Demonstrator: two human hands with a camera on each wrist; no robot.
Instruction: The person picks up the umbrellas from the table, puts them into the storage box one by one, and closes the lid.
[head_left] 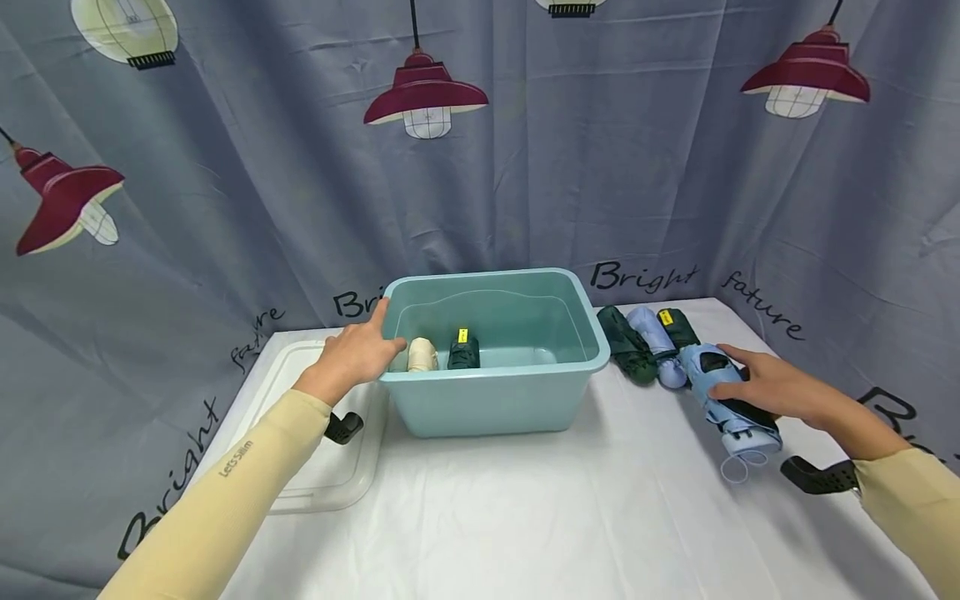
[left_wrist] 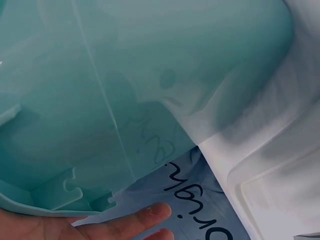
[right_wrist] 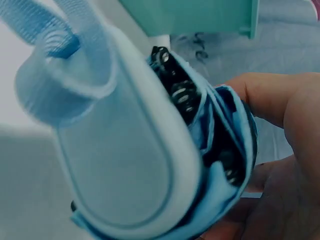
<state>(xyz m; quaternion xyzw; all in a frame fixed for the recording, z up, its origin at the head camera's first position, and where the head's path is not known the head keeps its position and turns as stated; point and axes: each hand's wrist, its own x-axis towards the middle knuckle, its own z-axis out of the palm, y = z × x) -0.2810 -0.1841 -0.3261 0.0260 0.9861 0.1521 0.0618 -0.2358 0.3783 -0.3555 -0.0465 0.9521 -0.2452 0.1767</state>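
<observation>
My right hand (head_left: 772, 385) grips a light blue folded umbrella (head_left: 723, 396) above the right side of the table. Its pale handle end with a wrist loop (right_wrist: 70, 75) faces the right wrist camera. At the left rim of a teal plastic bin (head_left: 487, 408), my left hand (head_left: 358, 354) rests with its fingers fairly straight and the thumb over the edge. Inside the bin stand a cream folded umbrella (head_left: 422, 356) and a dark one with a yellow tag (head_left: 463, 352); their lower parts are hidden by the front wall.
Right of the bin lie a dark green folded umbrella (head_left: 628, 346), a periwinkle one (head_left: 657, 346) and a dark one with a yellow label (head_left: 677, 327). A translucent lid (head_left: 330, 475) lies on the white table (head_left: 510, 525), partly under my left arm. A printed grey-blue curtain (head_left: 525, 192) hangs behind.
</observation>
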